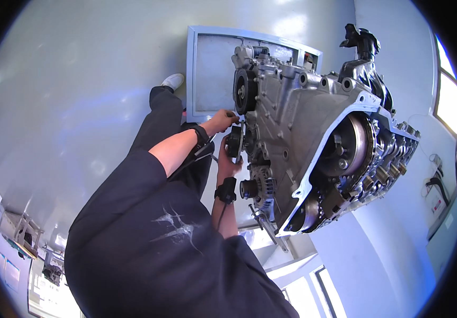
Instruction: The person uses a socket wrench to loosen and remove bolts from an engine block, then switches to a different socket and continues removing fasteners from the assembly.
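Note:
A large grey metal engine (pixel 292 106) fills the right side of the view. At its left flank, a black round pulley with a metal flange (pixel 234 139) sits against or just off the block; I cannot tell whether it is fastened. My right hand (pixel 228 165) curls around the lower side of this pulley. Just above, the fingers of my left hand (pixel 222 121) pinch together at the flange's upper edge, and what they hold, if anything, is too small to name. A ribbed black belt pulley (pixel 246 91) lies above my hands, and an alternator (pixel 263 185) below them.
A light-grey framed metal base (pixel 192 63) extends behind the engine. The engine's open end shows a chain and sprocket (pixel 363 143). Metal clamp arms (pixel 264 227) stick out below the alternator. My white shoe (pixel 173 81) rests on the shiny floor (pixel 80 95).

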`<state>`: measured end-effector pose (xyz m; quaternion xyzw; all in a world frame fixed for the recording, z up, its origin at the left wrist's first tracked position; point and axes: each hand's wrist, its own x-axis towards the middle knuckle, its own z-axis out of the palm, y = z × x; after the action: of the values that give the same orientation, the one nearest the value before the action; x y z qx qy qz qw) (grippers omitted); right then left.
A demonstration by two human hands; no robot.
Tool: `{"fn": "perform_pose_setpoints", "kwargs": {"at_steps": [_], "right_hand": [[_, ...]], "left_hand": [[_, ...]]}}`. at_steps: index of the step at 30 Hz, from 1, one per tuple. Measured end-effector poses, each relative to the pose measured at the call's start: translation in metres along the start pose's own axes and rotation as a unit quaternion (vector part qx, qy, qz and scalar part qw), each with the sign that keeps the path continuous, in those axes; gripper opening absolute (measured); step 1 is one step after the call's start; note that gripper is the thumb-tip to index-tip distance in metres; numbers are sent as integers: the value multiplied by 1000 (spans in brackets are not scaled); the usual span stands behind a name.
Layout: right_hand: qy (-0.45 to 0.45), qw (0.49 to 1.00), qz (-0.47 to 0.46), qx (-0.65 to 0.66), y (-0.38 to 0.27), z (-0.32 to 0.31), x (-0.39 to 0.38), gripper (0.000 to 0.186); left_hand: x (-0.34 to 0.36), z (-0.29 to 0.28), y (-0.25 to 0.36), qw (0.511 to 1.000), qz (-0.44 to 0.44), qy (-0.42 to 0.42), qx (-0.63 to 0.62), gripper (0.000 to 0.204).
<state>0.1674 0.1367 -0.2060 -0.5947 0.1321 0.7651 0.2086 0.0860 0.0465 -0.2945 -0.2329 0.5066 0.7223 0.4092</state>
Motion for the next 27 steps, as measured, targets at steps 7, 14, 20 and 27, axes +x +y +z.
{"fn": "perform_pose_setpoints", "kwargs": {"at_steps": [7,14,20,27], "right_hand": [[-6,1000,20,-8,1,-1,-1,43],[-7,1000,19,9,5,2,-6,45],[-10,1000,7,-2,-2,-3,3,46],[-23,1000,16,7,6,2,-9,47]], "left_hand": [[-10,1,18,997,-1,-2,81,25],[-8,2,9,975,131,34,176,28],[-13,0,6,998,-40,-40,-43,21],[-10,0,5,998,27,-35,-40,15]]}}
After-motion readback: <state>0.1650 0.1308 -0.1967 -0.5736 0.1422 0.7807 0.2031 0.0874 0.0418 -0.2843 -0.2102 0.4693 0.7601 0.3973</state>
